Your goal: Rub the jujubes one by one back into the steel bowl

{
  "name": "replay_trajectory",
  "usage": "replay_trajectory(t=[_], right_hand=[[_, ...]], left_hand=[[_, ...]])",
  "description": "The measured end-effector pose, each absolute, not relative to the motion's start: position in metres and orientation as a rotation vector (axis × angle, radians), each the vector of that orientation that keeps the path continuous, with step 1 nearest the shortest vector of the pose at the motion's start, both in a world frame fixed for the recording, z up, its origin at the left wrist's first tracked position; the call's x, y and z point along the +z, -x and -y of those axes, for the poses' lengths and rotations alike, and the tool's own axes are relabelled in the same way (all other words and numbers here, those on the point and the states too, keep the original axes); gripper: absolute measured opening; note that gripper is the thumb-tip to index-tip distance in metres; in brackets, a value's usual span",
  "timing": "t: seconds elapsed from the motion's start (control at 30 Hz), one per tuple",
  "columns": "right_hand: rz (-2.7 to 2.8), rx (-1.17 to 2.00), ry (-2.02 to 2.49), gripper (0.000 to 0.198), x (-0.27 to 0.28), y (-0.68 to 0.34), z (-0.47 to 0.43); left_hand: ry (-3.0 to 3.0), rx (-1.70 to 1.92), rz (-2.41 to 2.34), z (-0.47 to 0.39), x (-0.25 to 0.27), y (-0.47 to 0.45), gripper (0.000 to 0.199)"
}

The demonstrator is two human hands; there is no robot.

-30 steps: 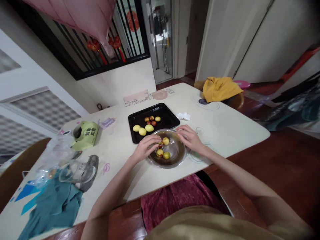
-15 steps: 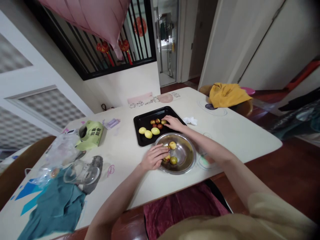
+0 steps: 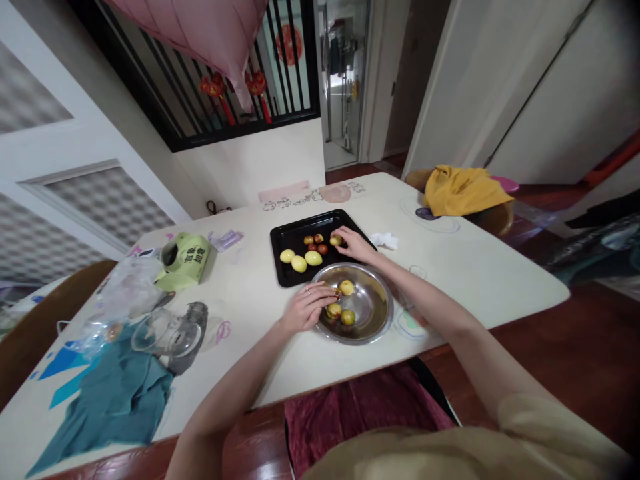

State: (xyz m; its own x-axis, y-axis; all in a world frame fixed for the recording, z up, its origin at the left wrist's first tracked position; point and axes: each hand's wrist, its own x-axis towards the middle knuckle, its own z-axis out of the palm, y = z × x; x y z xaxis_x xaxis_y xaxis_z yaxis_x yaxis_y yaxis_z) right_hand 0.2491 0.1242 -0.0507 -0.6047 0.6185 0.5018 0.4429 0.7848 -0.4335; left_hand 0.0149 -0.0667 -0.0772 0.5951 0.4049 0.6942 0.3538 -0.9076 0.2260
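Note:
On a black tray lie several small red-brown jujubes and a row of larger yellow-green oval fruits. At the tray's right side, my right hand pinches a greenish-brown jujube between its fingertips. A steel bowl stands in front of the tray, holding several yellow-green, brown-patched fruits. My left hand reaches over the bowl's left rim. Its fingers are closed around a reddish-brown jujube, mostly hidden by the fingers.
A crumpled white tissue lies right of the tray. To the left are a green paper box, a plastic bag, a clear plastic cup and a teal cloth. Yellow cloth hangs over a chair at the far right.
My right hand has closed on the greenish-brown jujube and shifted it slightly right, away from the other jujubes. My left hand has drawn back a little, showing more of the fruits in the bowl.

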Motion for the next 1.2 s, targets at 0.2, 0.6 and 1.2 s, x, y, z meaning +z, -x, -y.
replay_trajectory(t=[0.2,0.6,1.2], right_hand=[[2.191,0.417,0.593,0.032,-0.022,-0.296,-0.044],[2.638,0.388,0.743,0.039,-0.038,-0.316,0.023],[2.567,0.338,0.758,0.021,-0.036,-0.323,0.037]], left_hand=[[-2.716,1.199,-0.65,0.067,-0.078,-0.014,0.048],[-2.785,1.199,-0.69,0.065,-0.077,-0.012,0.055],[-2.796,1.247,-0.62,0.063,-0.076,-0.012,0.049]])
